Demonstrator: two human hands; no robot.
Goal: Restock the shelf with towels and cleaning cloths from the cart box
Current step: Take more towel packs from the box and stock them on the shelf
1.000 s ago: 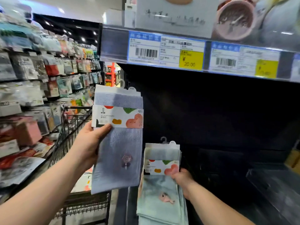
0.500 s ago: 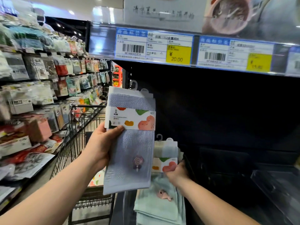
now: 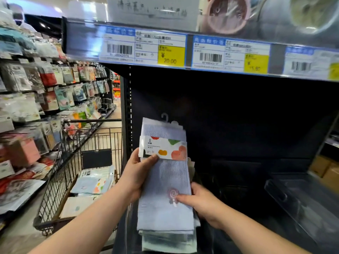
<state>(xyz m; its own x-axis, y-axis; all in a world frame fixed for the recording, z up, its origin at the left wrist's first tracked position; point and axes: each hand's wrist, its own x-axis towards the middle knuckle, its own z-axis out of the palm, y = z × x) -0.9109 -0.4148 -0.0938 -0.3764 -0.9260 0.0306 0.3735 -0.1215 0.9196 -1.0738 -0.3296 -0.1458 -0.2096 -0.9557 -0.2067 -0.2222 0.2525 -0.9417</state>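
Observation:
A lavender towel (image 3: 161, 182) with a white paper band and a lollipop patch lies on top of a pale green towel (image 3: 168, 242), both at the front of the dark lower shelf (image 3: 247, 189). My left hand (image 3: 136, 173) grips the lavender towel's left edge, thumb on the band. My right hand (image 3: 200, 202) holds the stack's right edge, thumb beside the lollipop patch. A wire cart (image 3: 60, 176) on the left carries a cardboard box (image 3: 64, 193) with more packaged cloths (image 3: 95, 182).
The shelf above carries price labels (image 3: 170, 55) and boxed goods. A clear plastic divider (image 3: 302, 202) stands on the lower shelf to the right. Hanging packets (image 3: 60, 92) fill the aisle wall at left. Cardboard boxes (image 3: 326, 171) sit at far right.
My left hand brought the lavender towel down and right onto the green towel. My right hand shifted from the green towel's band to the stack's right edge.

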